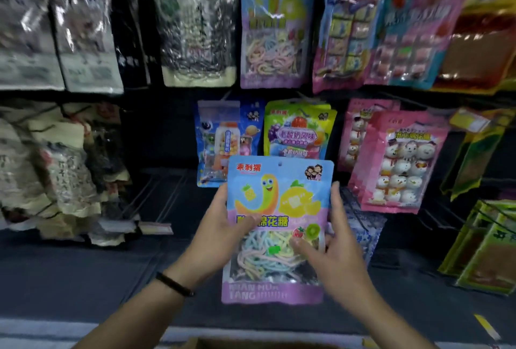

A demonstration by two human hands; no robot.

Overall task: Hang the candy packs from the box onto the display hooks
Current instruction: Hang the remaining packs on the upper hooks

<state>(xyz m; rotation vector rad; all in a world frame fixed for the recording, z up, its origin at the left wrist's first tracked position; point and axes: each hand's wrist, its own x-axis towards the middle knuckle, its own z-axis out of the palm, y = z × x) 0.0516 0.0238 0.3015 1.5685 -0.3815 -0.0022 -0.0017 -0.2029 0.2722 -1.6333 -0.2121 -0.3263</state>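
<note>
Both hands — left hand [227, 225], right hand [335, 251] — grasp one blue-and-lilac plastic candy pack of pastel marshmallow strings [279, 209] by its side edges, upright, before hung packs; brown cardboard box [201, 344] at bottom edge.

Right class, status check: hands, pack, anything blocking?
Left hand and right hand both gripping candy pack. Pack upright, not yet hung. Nothing blocking.
</note>
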